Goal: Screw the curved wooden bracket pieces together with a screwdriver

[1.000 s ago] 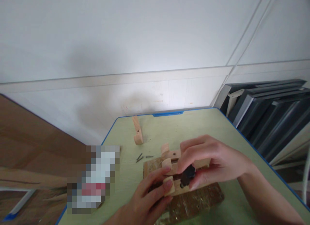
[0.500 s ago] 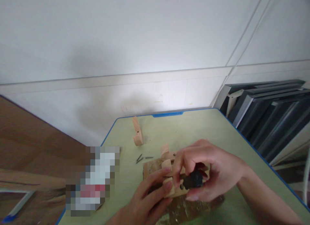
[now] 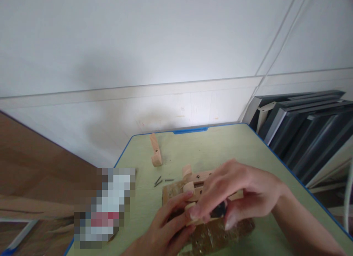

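My left hand (image 3: 171, 223) holds the rounded end of a wooden hook piece (image 3: 190, 208) down, fingers pressed on and around it. Over the same piece, my right hand (image 3: 237, 193) curls around a black screwdriver handle (image 3: 219, 210), seen almost end-on; its shaft is hidden. Just beyond lie a second wooden hook (image 3: 190, 189) and a third (image 3: 204, 175), side by side, with screw holes showing. All of these are on or against a worn brown board (image 3: 209, 237), partly covered by my hands.
Farther back on the pale green table (image 3: 220, 144) lies another wooden hook (image 3: 156, 153). A few dark screws (image 3: 158, 181) rest left of the board. A pixelated packet (image 3: 110, 204) is at the left edge. Dark panels (image 3: 311, 127) lean at right, near the wall (image 3: 165, 46).
My right hand has rolled over the screwdriver handle, its index finger now forward and down, covering more of the handle. My left hand stays on the wooden hook.
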The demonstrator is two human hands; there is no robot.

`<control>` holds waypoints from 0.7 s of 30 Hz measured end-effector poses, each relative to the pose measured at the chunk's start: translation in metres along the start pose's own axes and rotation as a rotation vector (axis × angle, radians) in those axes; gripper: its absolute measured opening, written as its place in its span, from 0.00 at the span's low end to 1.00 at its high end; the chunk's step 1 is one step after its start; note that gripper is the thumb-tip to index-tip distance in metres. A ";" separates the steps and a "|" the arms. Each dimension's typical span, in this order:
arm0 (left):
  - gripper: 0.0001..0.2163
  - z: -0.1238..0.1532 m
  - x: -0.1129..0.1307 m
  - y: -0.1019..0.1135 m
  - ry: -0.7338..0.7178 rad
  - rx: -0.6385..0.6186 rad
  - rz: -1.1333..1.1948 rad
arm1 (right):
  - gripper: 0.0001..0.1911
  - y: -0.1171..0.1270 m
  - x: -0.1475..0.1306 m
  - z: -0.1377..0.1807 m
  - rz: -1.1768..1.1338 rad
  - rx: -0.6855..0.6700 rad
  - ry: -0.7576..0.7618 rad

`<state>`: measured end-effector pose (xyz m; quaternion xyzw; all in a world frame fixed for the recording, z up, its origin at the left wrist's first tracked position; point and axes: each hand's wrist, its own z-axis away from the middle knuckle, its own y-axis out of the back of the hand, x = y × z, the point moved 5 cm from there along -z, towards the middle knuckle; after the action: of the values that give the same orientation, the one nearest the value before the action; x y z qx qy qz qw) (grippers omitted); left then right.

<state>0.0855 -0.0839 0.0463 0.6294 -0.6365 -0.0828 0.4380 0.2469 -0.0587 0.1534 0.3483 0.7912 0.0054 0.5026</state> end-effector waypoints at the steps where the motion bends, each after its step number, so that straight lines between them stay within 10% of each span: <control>1: 0.22 -0.001 0.000 0.000 -0.005 -0.006 0.001 | 0.16 0.000 -0.001 0.001 0.005 -0.049 -0.023; 21: 0.23 0.000 0.000 0.000 0.004 0.018 -0.029 | 0.13 0.007 0.001 0.003 0.180 0.032 -0.113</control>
<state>0.0854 -0.0841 0.0458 0.6427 -0.6271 -0.0818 0.4324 0.2533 -0.0535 0.1535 0.4258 0.7270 0.0182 0.5384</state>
